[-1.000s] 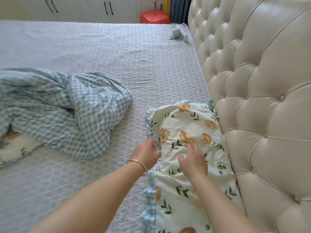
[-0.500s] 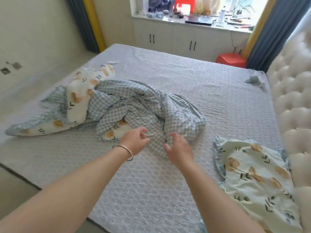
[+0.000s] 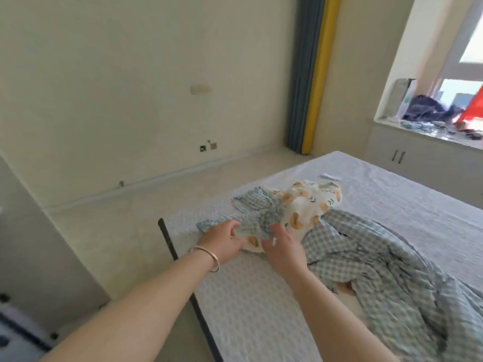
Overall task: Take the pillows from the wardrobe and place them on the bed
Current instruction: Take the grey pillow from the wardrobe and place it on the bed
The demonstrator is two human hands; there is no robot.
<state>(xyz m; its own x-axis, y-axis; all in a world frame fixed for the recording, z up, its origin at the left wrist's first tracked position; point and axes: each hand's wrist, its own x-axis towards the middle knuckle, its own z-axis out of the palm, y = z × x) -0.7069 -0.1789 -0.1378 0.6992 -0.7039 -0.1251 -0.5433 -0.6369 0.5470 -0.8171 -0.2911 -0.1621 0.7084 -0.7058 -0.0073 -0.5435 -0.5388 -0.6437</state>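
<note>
A crumpled floral cover with a blue checked frill (image 3: 303, 207) lies near the foot corner of the bed (image 3: 251, 304), joined to a heap of blue checked bedding (image 3: 386, 270) spreading to the right. My left hand (image 3: 222, 239), with a metal bangle on the wrist, reaches the cover's near left edge, fingers spread. My right hand (image 3: 283, 246) is beside it, fingers apart over the floral cloth. Neither hand visibly grips anything. The floral pillow by the headboard is out of view.
The bed's dark frame edge (image 3: 172, 254) runs diagonally below my left arm, with pale floor tiles (image 3: 125, 231) beyond it. A blue and yellow curtain (image 3: 311, 74) hangs in the corner. White cabinets (image 3: 407, 158) under a cluttered window sill stand at the far right.
My view has swung left from the headboard to the bed's foot corner. Both hands left the floral pillow and moved across the checked bedding to the crumpled floral cover.
</note>
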